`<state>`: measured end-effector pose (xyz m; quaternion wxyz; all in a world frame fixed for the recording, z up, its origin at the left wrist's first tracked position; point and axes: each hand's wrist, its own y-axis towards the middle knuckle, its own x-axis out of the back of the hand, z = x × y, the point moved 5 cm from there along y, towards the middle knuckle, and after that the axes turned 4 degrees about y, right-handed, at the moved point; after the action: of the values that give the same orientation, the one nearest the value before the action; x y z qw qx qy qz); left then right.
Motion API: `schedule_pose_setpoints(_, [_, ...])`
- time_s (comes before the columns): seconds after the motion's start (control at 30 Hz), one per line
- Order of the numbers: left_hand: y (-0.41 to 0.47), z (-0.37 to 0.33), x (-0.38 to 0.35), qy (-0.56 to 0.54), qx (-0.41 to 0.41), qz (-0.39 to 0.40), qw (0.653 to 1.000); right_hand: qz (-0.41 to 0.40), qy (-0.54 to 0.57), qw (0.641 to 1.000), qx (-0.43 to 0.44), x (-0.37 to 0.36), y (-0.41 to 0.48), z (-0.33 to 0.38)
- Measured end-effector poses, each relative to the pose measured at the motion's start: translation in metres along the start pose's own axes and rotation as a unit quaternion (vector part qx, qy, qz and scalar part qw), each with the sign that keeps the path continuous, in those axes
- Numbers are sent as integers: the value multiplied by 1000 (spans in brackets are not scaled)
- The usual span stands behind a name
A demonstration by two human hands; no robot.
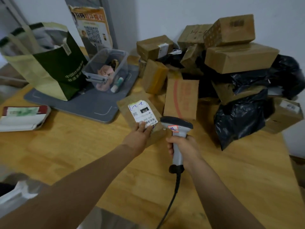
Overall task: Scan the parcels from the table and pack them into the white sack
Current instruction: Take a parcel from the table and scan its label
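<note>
Nearest, at the lower left edge, a bit of white sack (14,194) is showing, well behind both grips; I cannot tell what is inside it. The right hand (182,148) is gripping the scanner (177,129) by its handle, clenched tight, its cord trailing back toward the person. Just left of that grip, the left hand (140,132) is lying on a flat brown parcel (140,113), fingers spread over the near edge of its white label (142,113); whether it is pinching or only pressing, I cannot tell. The scanner head is sitting right beside the label. Beyond both grips, a heap of boxes (241,57) and black bags (239,119) is crowding the table (82,154), so most of the job looks to be waiting.
</note>
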<state>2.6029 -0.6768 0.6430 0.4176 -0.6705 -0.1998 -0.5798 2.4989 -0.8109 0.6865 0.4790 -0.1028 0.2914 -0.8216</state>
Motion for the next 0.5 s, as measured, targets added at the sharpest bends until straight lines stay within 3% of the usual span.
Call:
schedule_pose_setpoints(0.17, [-64, -33, -10, 50, -52, -22, 997, -22, -10, 1000, 0, 13, -26, -25])
schedule_pose_setpoints(0.23, [-77, -35, -1, -8, -61, -29, 998, -34, -13, 999, 1, 20, -34, -33])
schedule_pose_setpoints(0.3, [-73, -24, 9, -42, -60, 13, 997, -47, -12, 999, 1, 29, -41, -40])
schedule_pose_setpoints(0.4, [-52, -1, 25, 79, -83, 125, 986, -68, -10, 998, -4, 39, -50, -51])
schedule_pose_setpoints(0.5, [-26, 6, 32, 192, -97, 146, 966, -73, -6, 997, -20, 44, -57, -64])
